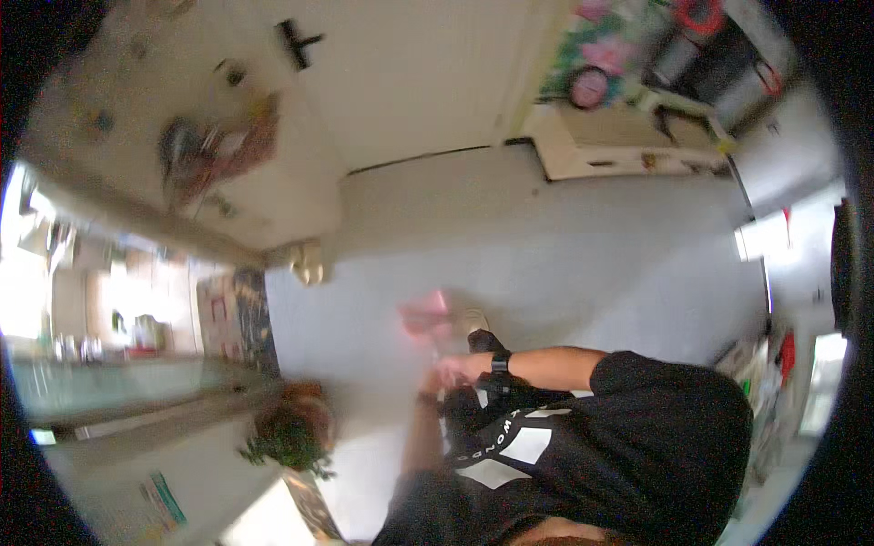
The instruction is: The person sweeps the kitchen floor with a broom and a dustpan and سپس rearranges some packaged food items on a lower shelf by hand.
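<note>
Your left hand (431, 380) and right hand (468, 367) meet, perhaps steadying the pink object (425, 315) just beyond; finger closure cannot be told.

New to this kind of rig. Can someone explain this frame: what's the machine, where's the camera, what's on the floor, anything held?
No machine here: these are a person's bare hands. The single picture comes from the left of two fisheye cameras on their head, looking down, so straight edges bend toward the rim and the black shirt fills the lower part.

The left hand and right hand are close together; a dark watch is on the right wrist. Just beyond them is a pink thing, which they seem to hold, but blur hides the grip and its exact kind.

Below is the grey floor, with a shoe on it. A cabinet stands upper right.
</note>
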The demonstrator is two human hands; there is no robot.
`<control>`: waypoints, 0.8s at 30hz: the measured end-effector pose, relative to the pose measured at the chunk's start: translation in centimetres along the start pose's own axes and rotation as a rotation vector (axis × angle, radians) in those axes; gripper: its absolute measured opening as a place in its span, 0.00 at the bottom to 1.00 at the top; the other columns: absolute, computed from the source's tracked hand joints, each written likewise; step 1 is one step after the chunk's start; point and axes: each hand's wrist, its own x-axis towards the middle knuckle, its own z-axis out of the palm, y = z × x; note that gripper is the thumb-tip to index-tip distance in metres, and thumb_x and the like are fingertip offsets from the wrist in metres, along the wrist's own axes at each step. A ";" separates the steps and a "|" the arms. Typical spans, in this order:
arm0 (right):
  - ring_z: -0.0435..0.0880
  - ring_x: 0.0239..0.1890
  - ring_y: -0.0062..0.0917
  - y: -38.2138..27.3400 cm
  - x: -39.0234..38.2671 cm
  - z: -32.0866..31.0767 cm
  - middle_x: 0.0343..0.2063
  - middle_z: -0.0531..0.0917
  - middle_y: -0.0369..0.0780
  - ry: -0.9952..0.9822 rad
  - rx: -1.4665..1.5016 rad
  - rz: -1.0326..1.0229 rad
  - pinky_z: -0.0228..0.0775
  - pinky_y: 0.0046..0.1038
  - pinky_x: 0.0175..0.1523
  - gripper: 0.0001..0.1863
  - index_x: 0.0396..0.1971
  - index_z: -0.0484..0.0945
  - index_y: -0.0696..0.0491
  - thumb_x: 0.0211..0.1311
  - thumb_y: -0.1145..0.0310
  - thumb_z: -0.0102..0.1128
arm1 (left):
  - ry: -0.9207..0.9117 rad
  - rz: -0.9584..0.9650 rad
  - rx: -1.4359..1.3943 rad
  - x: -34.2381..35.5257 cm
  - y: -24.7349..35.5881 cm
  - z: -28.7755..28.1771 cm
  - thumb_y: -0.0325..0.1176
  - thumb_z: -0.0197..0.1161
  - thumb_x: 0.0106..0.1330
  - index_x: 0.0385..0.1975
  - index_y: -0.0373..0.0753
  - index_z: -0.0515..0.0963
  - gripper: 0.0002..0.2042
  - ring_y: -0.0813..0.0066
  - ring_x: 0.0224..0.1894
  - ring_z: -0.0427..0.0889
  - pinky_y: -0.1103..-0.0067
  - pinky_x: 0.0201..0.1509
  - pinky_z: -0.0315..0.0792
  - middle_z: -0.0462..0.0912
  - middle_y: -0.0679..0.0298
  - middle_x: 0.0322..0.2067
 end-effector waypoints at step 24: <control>0.65 0.13 0.19 -13.3 -11.1 -6.7 0.16 0.67 0.35 -0.197 0.252 -0.064 0.63 0.20 0.19 0.03 0.26 0.64 0.57 0.55 0.74 0.46 | 0.459 -0.353 -0.363 -8.5 8.7 -16.0 0.44 0.58 0.59 0.36 0.42 0.79 0.13 0.58 0.35 0.81 0.66 0.37 0.73 0.82 0.55 0.32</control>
